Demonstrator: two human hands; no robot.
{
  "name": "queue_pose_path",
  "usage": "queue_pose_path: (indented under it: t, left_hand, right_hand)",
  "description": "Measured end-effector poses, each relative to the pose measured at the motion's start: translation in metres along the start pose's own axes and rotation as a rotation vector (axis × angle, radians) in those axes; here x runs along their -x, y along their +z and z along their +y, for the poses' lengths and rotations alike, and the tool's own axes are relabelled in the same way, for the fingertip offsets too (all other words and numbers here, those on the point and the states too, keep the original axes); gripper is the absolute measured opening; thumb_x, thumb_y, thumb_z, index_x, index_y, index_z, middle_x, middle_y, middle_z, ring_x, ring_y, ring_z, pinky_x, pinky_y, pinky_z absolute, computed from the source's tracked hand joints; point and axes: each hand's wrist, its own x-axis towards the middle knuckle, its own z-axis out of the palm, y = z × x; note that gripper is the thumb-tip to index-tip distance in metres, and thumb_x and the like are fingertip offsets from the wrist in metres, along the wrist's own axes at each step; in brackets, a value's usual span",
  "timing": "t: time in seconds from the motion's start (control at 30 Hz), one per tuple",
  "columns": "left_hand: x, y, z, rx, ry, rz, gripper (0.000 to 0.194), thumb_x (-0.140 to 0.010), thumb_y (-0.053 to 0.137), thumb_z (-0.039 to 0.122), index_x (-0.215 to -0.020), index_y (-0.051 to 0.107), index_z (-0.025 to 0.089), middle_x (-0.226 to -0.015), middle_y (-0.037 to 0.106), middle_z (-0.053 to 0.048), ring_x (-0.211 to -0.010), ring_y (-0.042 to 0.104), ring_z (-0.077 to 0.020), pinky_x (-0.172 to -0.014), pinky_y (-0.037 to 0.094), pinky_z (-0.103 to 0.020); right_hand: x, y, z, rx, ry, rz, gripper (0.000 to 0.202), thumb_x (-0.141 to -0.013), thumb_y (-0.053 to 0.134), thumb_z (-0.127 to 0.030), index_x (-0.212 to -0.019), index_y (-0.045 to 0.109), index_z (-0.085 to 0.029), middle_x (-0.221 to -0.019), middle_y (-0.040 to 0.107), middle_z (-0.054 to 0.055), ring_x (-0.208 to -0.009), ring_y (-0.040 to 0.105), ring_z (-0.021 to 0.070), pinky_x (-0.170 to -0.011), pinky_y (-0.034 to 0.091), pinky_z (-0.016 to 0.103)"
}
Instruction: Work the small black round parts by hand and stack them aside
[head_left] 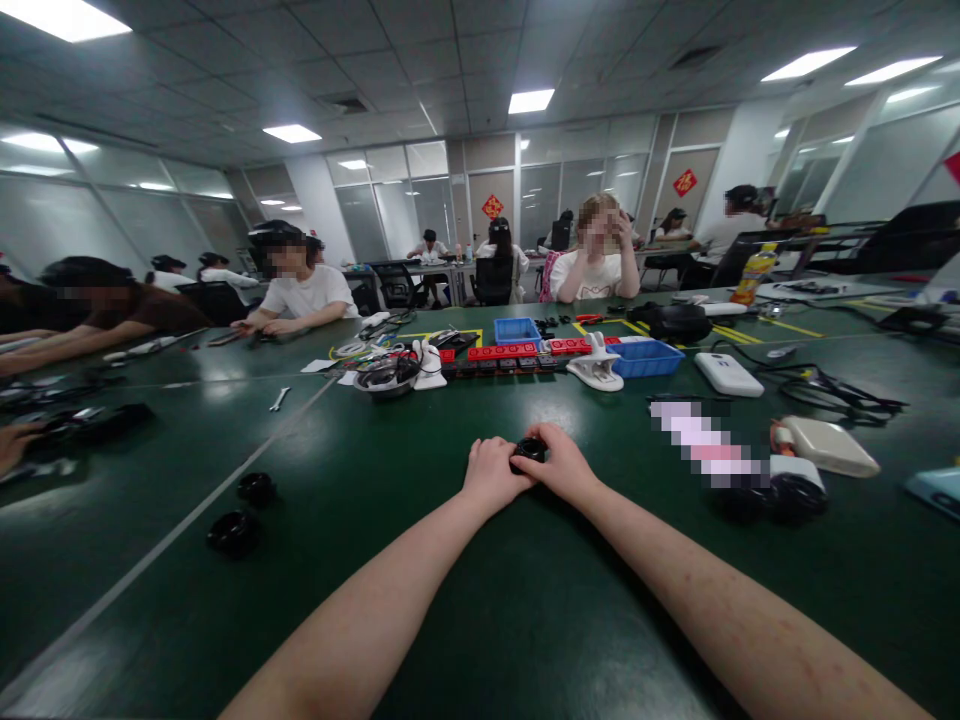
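Note:
Between my two hands, at the middle of the green table (480, 590), is a small round black part (531, 448) with a ring-like top. My left hand (495, 470) is curled against its left side, fingers closed. From the right, my right hand (564, 462) wraps its thumb and fingers around it. The part's exact kind is too small to make out, and its lower side is hidden by the hands. Off to the left lie two similar black round parts, a nearer one (233, 532) and a farther one (256, 488).
Ahead stand a red and black strip of sockets (502, 352), a white clamp-like stand (596, 368), a blue bin (649, 358) and a bowl of cables (386, 378). A wrench (280, 399) lies left. White boxes (829, 446) and cables are on the right. People sit around the table.

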Motion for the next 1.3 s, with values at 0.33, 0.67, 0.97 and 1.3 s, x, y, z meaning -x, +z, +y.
queue_pose_path:
  t: [0.33, 0.67, 0.97, 1.3]
  left_hand:
    - [-0.002, -0.009, -0.012, 0.161, 0.166, -0.111, 0.033, -0.062, 0.066, 0.039, -0.088, 0.062, 0.019, -0.092, 0.056, -0.002, -0.089, 0.052, -0.0209, -0.078, 0.044, -0.029]
    - [0.0, -0.009, -0.01, 0.188, 0.167, -0.088, 0.057, -0.059, 0.068, 0.041, -0.109, 0.05, 0.02, -0.111, 0.052, -0.005, -0.102, 0.048, -0.0238, -0.09, 0.038, -0.036]
    - [0.005, -0.003, 0.0, 0.093, 0.008, 0.018, 0.041, -0.058, 0.067, 0.039, -0.09, 0.054, 0.018, -0.092, 0.056, -0.005, -0.094, 0.051, -0.0262, -0.098, 0.024, -0.049]
    - [0.001, -0.003, -0.006, 0.131, 0.035, -0.012, 0.032, -0.063, 0.064, 0.037, -0.086, 0.058, 0.016, -0.089, 0.057, -0.005, -0.089, 0.052, -0.024, -0.087, 0.038, -0.04]
  right_hand:
    - [0.005, -0.01, -0.021, -0.069, -0.124, -0.103, 0.027, -0.061, 0.046, -0.007, -0.083, 0.058, -0.019, -0.084, 0.06, 0.002, -0.081, 0.053, 0.0172, -0.076, 0.042, 0.031]
    - [0.006, -0.007, -0.021, -0.007, -0.08, -0.015, 0.031, -0.071, 0.057, -0.029, -0.099, 0.051, -0.017, -0.098, 0.056, 0.007, -0.092, 0.05, 0.0204, -0.082, 0.04, 0.037]
    - [0.007, 0.003, -0.015, 0.086, 0.03, 0.045, 0.023, -0.069, 0.061, -0.033, -0.081, 0.048, -0.018, -0.08, 0.051, 0.003, -0.074, 0.049, 0.0179, -0.066, 0.042, 0.032]
    - [0.005, -0.002, -0.021, 0.063, -0.031, 0.035, 0.012, -0.071, 0.057, -0.023, -0.082, 0.055, -0.018, -0.082, 0.056, 0.004, -0.081, 0.05, 0.0202, -0.074, 0.041, 0.036]
